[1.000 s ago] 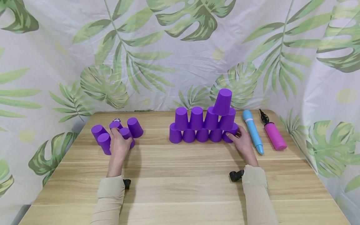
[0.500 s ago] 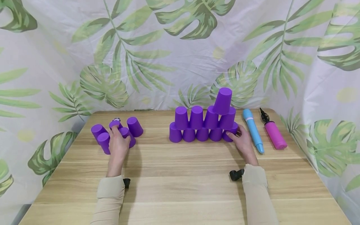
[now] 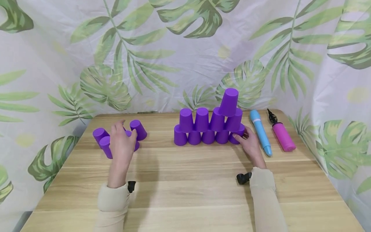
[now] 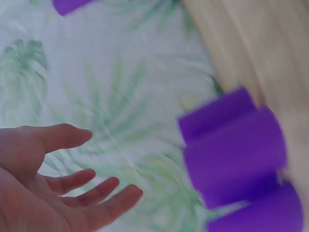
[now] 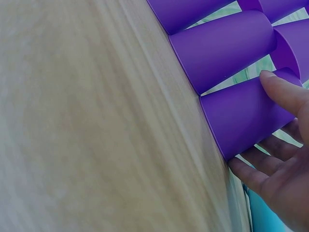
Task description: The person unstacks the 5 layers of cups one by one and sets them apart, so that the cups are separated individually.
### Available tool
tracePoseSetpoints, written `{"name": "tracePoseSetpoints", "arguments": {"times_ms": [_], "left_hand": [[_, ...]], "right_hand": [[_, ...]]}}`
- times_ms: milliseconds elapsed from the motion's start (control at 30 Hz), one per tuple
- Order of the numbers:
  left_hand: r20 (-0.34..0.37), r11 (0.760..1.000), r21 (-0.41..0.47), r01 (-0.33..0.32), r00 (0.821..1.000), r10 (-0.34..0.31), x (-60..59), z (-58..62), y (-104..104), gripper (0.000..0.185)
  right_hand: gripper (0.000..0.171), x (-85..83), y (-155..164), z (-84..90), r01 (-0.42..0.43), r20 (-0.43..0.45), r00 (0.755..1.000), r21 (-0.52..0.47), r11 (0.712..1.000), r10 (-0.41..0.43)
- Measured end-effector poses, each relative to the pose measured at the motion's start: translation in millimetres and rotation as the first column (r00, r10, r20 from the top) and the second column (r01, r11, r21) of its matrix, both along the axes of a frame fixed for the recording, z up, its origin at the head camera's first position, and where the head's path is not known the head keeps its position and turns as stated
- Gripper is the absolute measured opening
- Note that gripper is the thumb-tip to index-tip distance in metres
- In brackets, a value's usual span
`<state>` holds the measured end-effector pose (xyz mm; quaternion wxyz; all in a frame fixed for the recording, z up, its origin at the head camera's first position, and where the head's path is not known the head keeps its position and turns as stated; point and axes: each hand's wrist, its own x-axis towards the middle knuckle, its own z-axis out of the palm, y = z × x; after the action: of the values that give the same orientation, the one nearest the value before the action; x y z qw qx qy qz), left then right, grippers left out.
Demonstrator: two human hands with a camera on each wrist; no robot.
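Two bare hands, the left hand point(image 3: 121, 143) and the right hand point(image 3: 251, 146), show no rings, gloves or watch. Both forearms wear long beige knit sleeves, the left sleeve point(image 3: 111, 206) and the right sleeve point(image 3: 265, 199), each ending in a snug ribbed cuff at the wrist. A small black camera mount point(image 3: 131, 186) sticks out beside the left cuff, and another black mount point(image 3: 242, 178) beside the right cuff.

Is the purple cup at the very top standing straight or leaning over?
Leaning. The top purple cup sits upside down, tilted to one side, over the right end of the second row of the cup pyramid.
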<state>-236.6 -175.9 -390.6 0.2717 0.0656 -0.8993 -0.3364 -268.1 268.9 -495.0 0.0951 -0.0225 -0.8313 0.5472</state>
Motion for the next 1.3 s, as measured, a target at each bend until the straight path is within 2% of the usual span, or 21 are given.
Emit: {"name": "tracePoseSetpoints", "arguments": {"times_ms": [67,133,200,267,400,467,533,600,700,767,933,1033,1200,1300], "left_hand": [[-0.075,0.995,0.015,0.098,0.993,-0.097,1.2,7.0,16,0.045],[-0.141,0.974,0.051,0.223,0.967,-0.214,-0.4,11.7,34,0.044],[-0.169,0.927,0.116,0.358,0.926,-0.337,-3.0,16.7,54,0.044],[-0.173,0.861,0.190,0.471,0.880,-0.443,-7.3,22.5,75,0.045],[-0.182,0.727,0.285,0.625,0.779,-0.600,-19.4,37.4,117,0.051],[-0.199,0.680,0.286,0.676,0.736,-0.647,-26.9,44.8,137,0.055],[-0.216,0.642,0.281,0.713,0.699,-0.682,-33.7,50.9,156,0.060],[-0.207,0.620,0.275,0.735,0.675,-0.708,-39.4,55.0,174,0.064],[-0.171,0.602,0.282,0.747,0.657,-0.735,-46.5,57.4,197,0.071],[-0.127,0.612,0.278,0.740,0.660,-0.740,-51.9,57.9,209,0.076],[-0.012,0.660,0.233,0.714,0.681,-0.732,-66.3,62.2,233,0.087],[0.031,0.673,0.228,0.703,0.686,-0.727,-72.6,65.2,241,0.089],[0.052,0.660,0.266,0.703,0.673,-0.738,-76.4,64.8,246,0.080],[0.039,0.652,0.301,0.696,0.674,-0.738,-76.6,63.8,247,0.071]], "right_hand": [[0.067,-0.4,1,1.7,0.001,-0.006,1.000,0.001,1.000,-0.001],[0.067,-0.4,2,1.8,0.002,-0.014,1.000,0.006,1.000,-0.002],[0.066,0.0,2,0.5,0.003,-0.021,1.000,-0.002,1.000,-0.003],[0.066,0.7,3,-2.2,0.001,-0.023,1.000,-0.008,1.000,-0.001],[0.067,2.8,3,-5.1,0.010,-0.015,1.000,-0.020,1.000,-0.011],[0.067,2.9,4,-4.7,0.016,-0.012,1.000,-0.016,1.000,-0.016],[0.066,2.1,4,-3.9,0.015,-0.015,1.000,-0.017,1.000,-0.015],[0.066,3.5,3,1.8,0.009,-0.015,1.000,-0.023,1.000,-0.009],[0.066,3.0,2,2.6,0.001,-0.019,1.000,-0.030,1.000,-0.002],[0.067,2.7,2,2.9,-0.004,-0.019,1.000,-0.039,0.999,0.003],[0.068,0.8,2,0.7,-0.007,-0.018,1.000,-0.044,0.999,0.006],[0.067,0.9,1,0.7,0.000,-0.011,1.000,-0.035,0.999,-0.001],[0.064,0.3,-1,-1.2,0.003,-0.017,1.000,-0.034,0.999,-0.003],[0.063,-0.2,-3,-0.9,0.002,-0.015,1.000,-0.036,0.999,-0.003]]}}
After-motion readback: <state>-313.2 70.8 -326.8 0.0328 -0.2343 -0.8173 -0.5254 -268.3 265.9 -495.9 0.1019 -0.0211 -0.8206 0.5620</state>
